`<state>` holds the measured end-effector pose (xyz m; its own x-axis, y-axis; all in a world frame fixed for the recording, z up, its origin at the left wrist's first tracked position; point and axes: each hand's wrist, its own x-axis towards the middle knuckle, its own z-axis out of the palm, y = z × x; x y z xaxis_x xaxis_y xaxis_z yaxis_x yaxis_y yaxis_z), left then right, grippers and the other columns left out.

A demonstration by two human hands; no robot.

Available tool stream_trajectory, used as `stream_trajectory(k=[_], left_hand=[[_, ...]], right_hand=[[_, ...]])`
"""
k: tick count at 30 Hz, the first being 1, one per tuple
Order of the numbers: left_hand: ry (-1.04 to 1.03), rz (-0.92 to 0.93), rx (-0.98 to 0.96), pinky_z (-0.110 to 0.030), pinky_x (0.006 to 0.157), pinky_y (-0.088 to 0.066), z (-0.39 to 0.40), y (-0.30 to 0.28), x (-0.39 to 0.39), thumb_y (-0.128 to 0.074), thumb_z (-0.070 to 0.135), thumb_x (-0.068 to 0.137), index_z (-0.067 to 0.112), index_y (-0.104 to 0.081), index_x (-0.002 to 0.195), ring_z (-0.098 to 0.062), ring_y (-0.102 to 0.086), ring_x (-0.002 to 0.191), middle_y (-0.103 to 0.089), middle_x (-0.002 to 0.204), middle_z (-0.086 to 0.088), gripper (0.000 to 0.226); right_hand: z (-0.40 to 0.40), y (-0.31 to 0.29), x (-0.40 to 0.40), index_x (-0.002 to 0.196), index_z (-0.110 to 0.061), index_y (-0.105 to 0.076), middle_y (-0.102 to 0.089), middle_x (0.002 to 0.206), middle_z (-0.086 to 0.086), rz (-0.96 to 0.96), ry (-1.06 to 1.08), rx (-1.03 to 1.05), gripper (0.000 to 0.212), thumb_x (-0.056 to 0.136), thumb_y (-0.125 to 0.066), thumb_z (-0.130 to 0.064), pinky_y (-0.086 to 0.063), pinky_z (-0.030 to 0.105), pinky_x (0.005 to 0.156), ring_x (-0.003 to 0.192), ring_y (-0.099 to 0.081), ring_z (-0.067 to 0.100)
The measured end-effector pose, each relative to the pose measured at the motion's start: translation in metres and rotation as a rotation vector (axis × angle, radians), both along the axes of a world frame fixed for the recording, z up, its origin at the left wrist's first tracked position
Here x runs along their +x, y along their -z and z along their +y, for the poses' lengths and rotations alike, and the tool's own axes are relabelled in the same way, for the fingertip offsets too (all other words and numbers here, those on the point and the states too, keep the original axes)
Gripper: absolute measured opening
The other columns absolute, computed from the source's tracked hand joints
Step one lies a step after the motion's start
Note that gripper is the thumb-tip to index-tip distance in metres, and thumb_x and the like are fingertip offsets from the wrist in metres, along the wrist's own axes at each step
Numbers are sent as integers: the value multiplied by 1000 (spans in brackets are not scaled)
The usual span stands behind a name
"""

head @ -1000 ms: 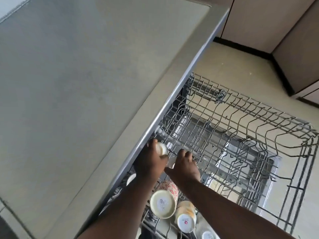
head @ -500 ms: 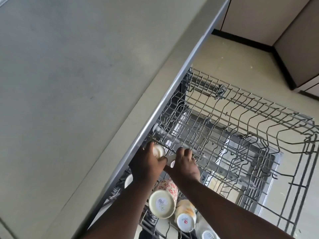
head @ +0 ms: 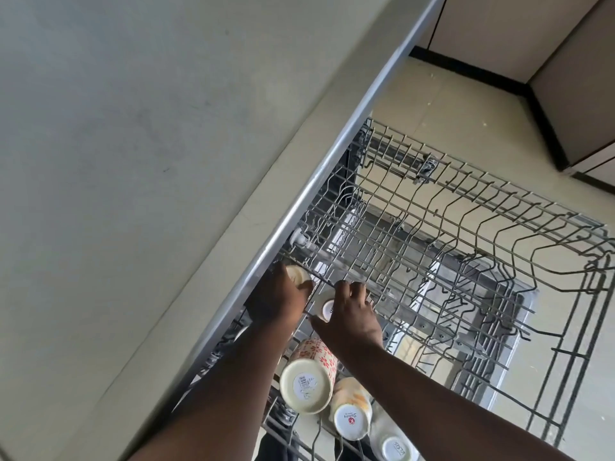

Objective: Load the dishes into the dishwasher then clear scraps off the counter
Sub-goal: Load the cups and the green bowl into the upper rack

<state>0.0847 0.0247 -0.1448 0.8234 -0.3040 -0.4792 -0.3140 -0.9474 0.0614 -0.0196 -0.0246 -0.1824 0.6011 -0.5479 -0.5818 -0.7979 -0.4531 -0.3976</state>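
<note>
The dishwasher's upper wire rack (head: 466,247) is pulled out from under the counter (head: 133,161). My left hand (head: 276,301) grips a small cream cup (head: 298,276) at the rack's rear left corner. My right hand (head: 352,314) holds a second small white cup (head: 326,309), bottom up, just beside it. Nearer me, three cups sit upside down in the rack: a red-flowered mug (head: 307,377), an orange-patterned mug (head: 351,414) and a clear glass (head: 394,445).
Most of the rack to the right holds only bare tines, with the lower rack and open door (head: 482,327) visible through it. Beige floor (head: 466,111) and cabinet fronts (head: 499,28) lie beyond. The counter's metal edge (head: 332,161) overhangs the rack's left side.
The view has drifted slightly. Both hands stay at the rack's rear left corner with the cups; the cup under my right hand now shows its base.
</note>
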Motion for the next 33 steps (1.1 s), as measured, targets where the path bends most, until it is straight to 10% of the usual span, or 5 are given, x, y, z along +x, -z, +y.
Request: stream_trajectory(k=[33], left_hand=[[26,-41,-144,-30,79,-29,14,9,2,-41,58,92,16,-36,139,-26,-54,117,-56,130,-8,63]], right_hand=[[-5,-3,-10,132,-17,-31,-40,125,7,-5,-36,17,66,83,-63,-47,-49,35,70,98,-62,32]])
